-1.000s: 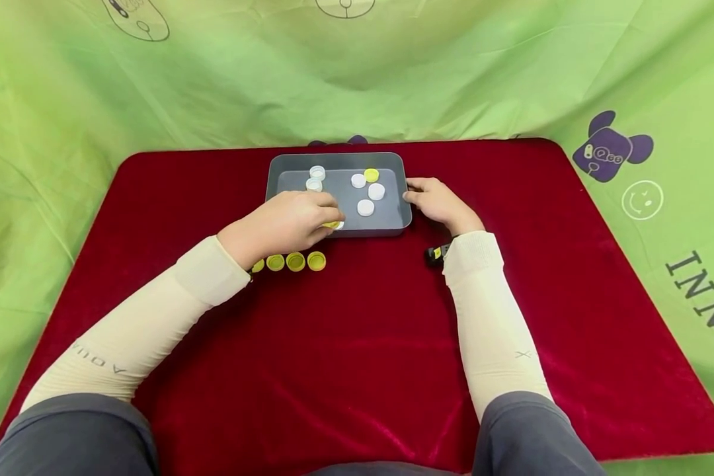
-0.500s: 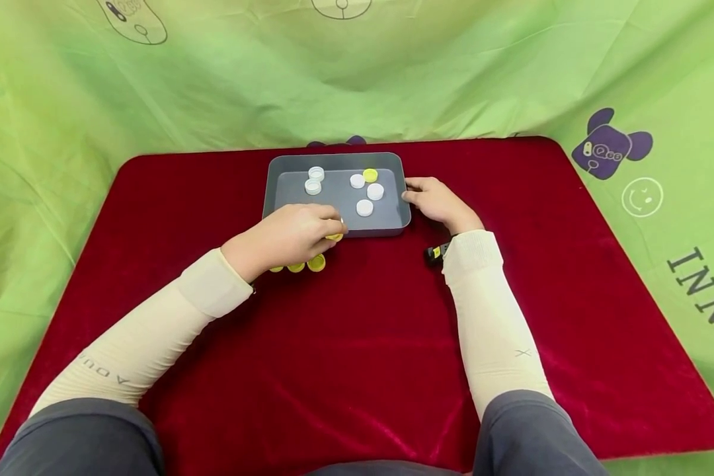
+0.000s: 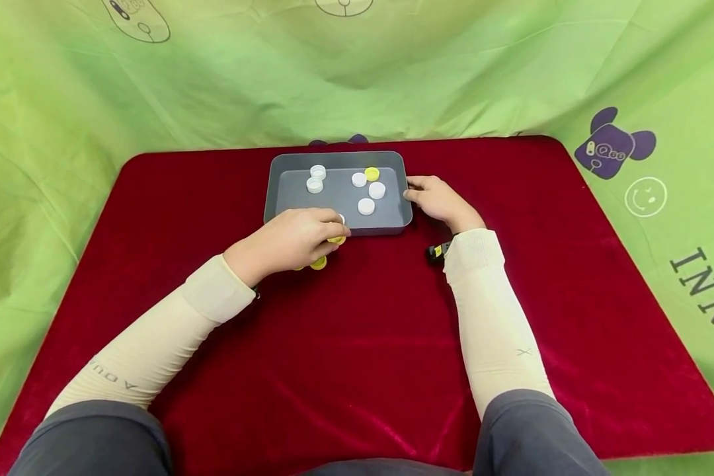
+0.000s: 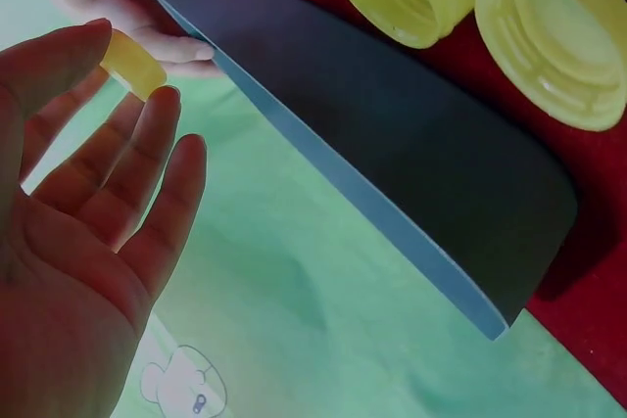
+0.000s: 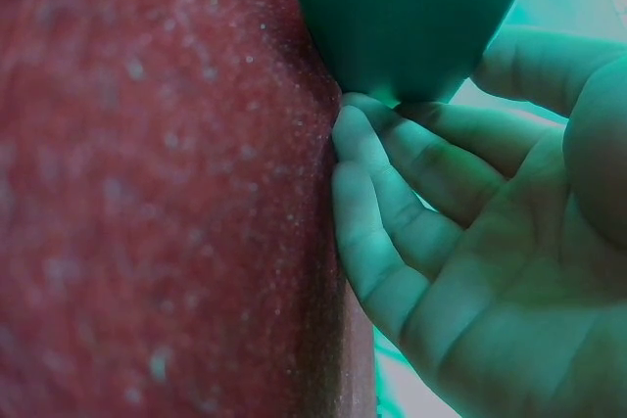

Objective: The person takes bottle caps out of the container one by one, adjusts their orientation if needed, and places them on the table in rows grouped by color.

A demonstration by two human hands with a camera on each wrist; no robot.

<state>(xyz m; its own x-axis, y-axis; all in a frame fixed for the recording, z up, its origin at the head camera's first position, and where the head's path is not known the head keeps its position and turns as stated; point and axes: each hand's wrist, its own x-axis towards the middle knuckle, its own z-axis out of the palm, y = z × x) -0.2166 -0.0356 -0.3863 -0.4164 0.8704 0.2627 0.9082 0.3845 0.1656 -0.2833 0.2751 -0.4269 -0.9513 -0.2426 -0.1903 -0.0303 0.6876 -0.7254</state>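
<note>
My left hand [image 3: 291,241] pinches a yellow bottle cap [image 4: 135,64] between thumb and fingertips, by the near wall of a grey rectangular tray [image 3: 387,223]. Below that hand, yellow caps [image 3: 318,263] lie on the red cloth, most of them covered by it in the head view; the left wrist view shows several in a row, hollow side up [image 4: 554,36]. My right hand [image 3: 442,200] touches the tray's right end with thumb and fingers. Inside the tray are white caps [image 3: 365,207] and one yellow cap [image 3: 371,174]; another white cap is partly hidden by my left fingers.
Red velvet cloth [image 3: 357,370] covers the table. A green printed curtain [image 3: 357,73] rises at the back and sides. Beneath my right wrist sits a small black device [image 3: 437,252]. The tray stands near the table's far edge.
My left hand has moved toward me with the yellow cap, from inside the tray to its near wall, covering more of the row. The right hand stays at the tray's end.
</note>
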